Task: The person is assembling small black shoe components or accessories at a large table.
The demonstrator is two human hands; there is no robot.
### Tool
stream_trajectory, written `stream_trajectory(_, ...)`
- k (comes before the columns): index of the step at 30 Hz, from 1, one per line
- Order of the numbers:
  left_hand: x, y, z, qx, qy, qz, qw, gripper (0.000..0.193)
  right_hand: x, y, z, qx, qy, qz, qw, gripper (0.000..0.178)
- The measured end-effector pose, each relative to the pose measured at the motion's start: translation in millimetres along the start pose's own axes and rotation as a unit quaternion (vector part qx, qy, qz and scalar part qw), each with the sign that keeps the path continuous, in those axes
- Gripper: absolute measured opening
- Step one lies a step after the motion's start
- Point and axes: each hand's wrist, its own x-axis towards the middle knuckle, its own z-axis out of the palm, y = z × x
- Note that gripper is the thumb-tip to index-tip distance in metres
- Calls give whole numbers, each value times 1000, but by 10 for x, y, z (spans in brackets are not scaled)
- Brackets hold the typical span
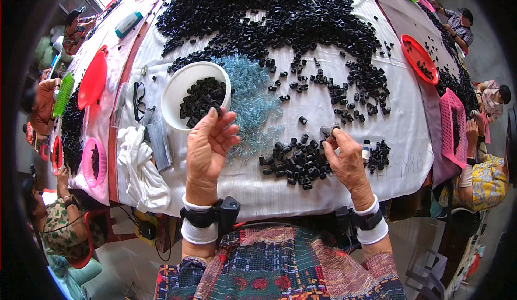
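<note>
My left hand [207,152] is raised at the near rim of a white bowl [168,103]. Its thumb and forefinger pinch what looks like a small black cap [221,111], while the other fingers curl loosely. Inside the bowl lie many black caps [200,100]. Over a loose pile of black caps [301,163] on the cloth, my right hand [349,160] is closed on a small dark grey piece [327,131], whose kind I cannot make out. Small clear bluish plastic pieces [250,106] are spread between the bowl and the caps.
A large heap of black caps [264,15] covers the far white cloth [404,133]. Glasses [139,101], a white cloth bundle [141,165] and a grey-blue folded item [158,144] lie at left. A smaller cap pile [378,156] sits at right. Several people work around with red trays [419,58].
</note>
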Motion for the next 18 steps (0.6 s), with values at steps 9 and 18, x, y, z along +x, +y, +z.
stream_trajectory(9, 99, 147, -35, -27, 52, 26, 998, 28, 61, -135, 111, 33, -7, -38, 999, 19)
stream_trajectory(18, 12, -78, -106, 42, -41, -29, 998, 29, 469, -138, 229, -84, 29, -138, 986, 30)
